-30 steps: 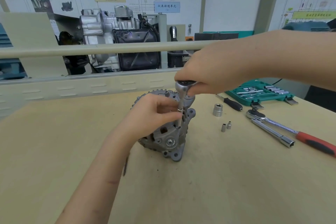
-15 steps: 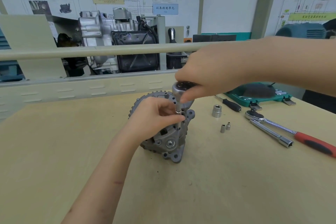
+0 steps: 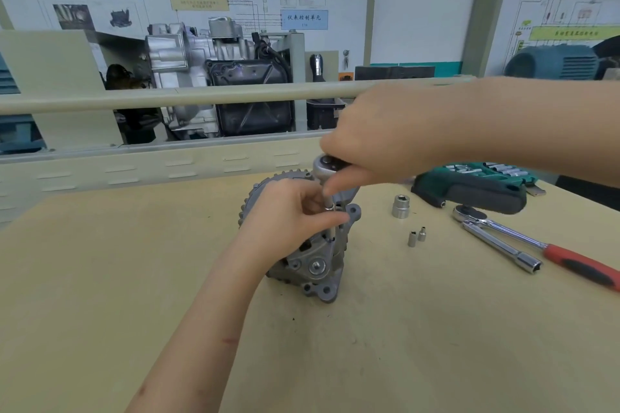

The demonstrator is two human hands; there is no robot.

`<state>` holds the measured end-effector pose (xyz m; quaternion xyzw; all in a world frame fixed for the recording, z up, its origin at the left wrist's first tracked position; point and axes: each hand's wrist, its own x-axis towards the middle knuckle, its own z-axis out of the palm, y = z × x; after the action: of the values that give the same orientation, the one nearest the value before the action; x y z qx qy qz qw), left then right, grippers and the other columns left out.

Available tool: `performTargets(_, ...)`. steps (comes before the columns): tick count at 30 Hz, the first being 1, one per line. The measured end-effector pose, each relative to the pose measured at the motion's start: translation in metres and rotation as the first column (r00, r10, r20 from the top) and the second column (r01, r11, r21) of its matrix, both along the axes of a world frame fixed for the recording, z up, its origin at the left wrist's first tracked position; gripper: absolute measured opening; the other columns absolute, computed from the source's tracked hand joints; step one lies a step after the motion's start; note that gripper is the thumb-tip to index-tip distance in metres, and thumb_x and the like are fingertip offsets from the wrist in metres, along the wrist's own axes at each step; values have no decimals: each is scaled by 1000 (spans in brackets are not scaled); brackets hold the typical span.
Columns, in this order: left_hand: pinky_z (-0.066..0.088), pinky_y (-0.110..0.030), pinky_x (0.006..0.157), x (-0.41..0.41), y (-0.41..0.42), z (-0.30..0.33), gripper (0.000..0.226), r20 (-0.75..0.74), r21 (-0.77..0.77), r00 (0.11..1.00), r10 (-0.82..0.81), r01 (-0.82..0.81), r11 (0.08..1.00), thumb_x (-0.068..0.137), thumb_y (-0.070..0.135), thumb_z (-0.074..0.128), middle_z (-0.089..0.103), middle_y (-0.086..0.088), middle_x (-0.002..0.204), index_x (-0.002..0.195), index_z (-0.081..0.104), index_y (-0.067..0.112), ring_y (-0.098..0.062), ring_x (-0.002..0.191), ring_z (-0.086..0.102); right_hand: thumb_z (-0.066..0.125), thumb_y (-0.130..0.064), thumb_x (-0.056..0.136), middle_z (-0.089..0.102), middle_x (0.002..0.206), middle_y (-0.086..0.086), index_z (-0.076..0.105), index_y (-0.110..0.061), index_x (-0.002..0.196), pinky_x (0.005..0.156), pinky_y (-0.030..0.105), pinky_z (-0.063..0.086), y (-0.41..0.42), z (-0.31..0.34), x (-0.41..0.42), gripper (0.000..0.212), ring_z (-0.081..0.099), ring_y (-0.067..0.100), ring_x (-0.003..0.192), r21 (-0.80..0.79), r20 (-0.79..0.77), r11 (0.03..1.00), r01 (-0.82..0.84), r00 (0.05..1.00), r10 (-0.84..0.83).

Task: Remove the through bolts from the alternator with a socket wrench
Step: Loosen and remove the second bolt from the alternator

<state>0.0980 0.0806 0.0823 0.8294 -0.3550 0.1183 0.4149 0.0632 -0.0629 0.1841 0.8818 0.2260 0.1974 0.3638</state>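
Observation:
The grey alternator [image 3: 315, 265] stands on the wooden table [image 3: 402, 345] in the middle of the view. A socket wrench has its chrome head [image 3: 323, 166] above the alternator, and its black handle [image 3: 486, 196] points to the right. A thin extension shaft [image 3: 330, 228] runs from the head down into the housing. My right hand [image 3: 385, 131] grips the wrench at its head from above. My left hand [image 3: 285, 211] rests against the alternator and pinches the shaft between thumb and fingers. The bolt under the socket is hidden.
A green socket case [image 3: 469, 174] lies at the right, partly behind the wrench handle. Nearby are a large loose socket [image 3: 401, 206], two small sockets [image 3: 416, 236], a red-handled ratchet [image 3: 570, 261] and a long chrome bar [image 3: 503, 250]. A rail [image 3: 167, 97] and an engine model stand behind.
The wrench's black handle has swung out from under my right forearm to the near right, over the green case. My left hand has kept its pinch on the shaft.

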Motion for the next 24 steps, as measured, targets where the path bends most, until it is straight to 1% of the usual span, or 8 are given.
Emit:
performTargets(4,50,-15,69,-1,3,4,16,-128,27,988,-81,85,996,73,24,72,71,4,83,63,61,30,0,72,63,48,-53,83,55,71,-6,56,-29,100,43,25,32,1,-2,4,30,42,11,53,67,-96,998,7,995,-1)
performTargets(8,49,-17,70,-2,6,5,13,-155,47,985,-80,89,995,76,23,71,72,4,83,66,65,29,1,71,63,47,-47,86,61,85,-4,55,-30,106,60,31,47,1,-5,6,27,56,16,70,76,-87,996,-51,995,57)
performTargets(10,49,-20,68,-1,5,4,9,-130,53,990,-47,54,997,75,26,72,71,2,78,68,66,21,-3,69,62,47,-49,85,58,77,-6,54,-29,100,51,30,43,3,-5,8,26,49,12,59,38,-79,999,-23,997,26)
performTargets(12,48,-25,64,-1,2,3,18,-79,61,997,-4,9,998,74,28,72,70,-2,72,69,66,12,-9,66,61,47,-53,84,45,60,-8,50,-28,85,39,24,25,2,-1,6,25,32,5,45,13,-18,1000,-18,1000,18)
performTargets(14,44,-26,60,-2,-1,3,24,-43,49,999,10,-8,999,73,29,73,67,-6,66,68,64,8,-14,60,58,47,-57,83,39,56,-8,46,-29,79,39,22,16,0,2,3,28,26,2,44,-7,0,1000,-23,1000,23)
performTargets(18,47,-18,62,1,2,5,16,-121,52,992,-40,46,998,72,29,73,70,1,76,67,66,16,-7,67,62,47,-56,83,51,69,-8,56,-31,95,40,17,17,-2,-2,3,29,24,2,44,57,-7,998,-16,1000,16)
performTargets(21,49,-11,71,1,8,6,8,-231,17,965,-128,135,991,75,23,71,71,12,81,70,68,29,4,74,64,48,-48,85,58,78,-3,57,-31,101,44,16,24,-1,-3,3,25,36,6,51,85,-66,996,-41,997,47)
performTargets(24,50,-13,69,1,8,4,7,-198,11,974,-108,112,994,76,22,71,72,7,75,80,72,17,1,70,64,50,-45,84,62,86,-5,57,-31,104,49,22,34,0,-3,8,24,53,14,67,110,-146,994,-16,989,32)
